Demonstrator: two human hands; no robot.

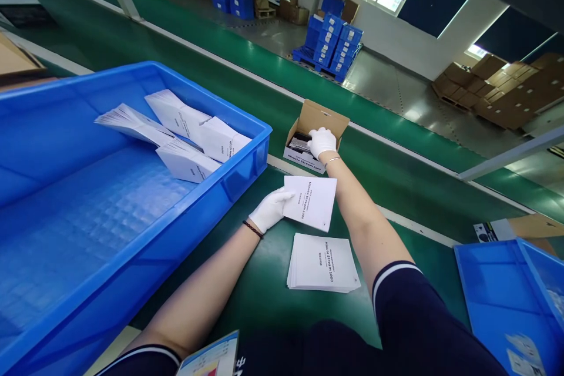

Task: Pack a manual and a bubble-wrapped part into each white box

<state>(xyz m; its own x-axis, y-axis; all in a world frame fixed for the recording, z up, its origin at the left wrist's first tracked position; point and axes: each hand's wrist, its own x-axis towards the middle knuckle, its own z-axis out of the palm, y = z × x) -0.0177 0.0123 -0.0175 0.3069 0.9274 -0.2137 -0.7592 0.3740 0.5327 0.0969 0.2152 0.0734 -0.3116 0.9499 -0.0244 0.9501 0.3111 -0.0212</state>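
Note:
My left hand, in a white glove, pinches the left edge of a white booklet printed "Minute Stream 1000". Just toward me, a stack of matching booklets lies on the green work surface. My right hand, also gloved, reaches into a small cardboard box whose brown lid stands up. Its fingers are curled down over the contents, and what they grip, if anything, is hidden. Dark and grey items show inside the box, left of that hand.
A large blue bin on the left holds several bundles of white booklets. At the lower right sits another blue bin, with a carton behind it. A white rail runs behind the box. Stacked blue crates stand on the floor beyond.

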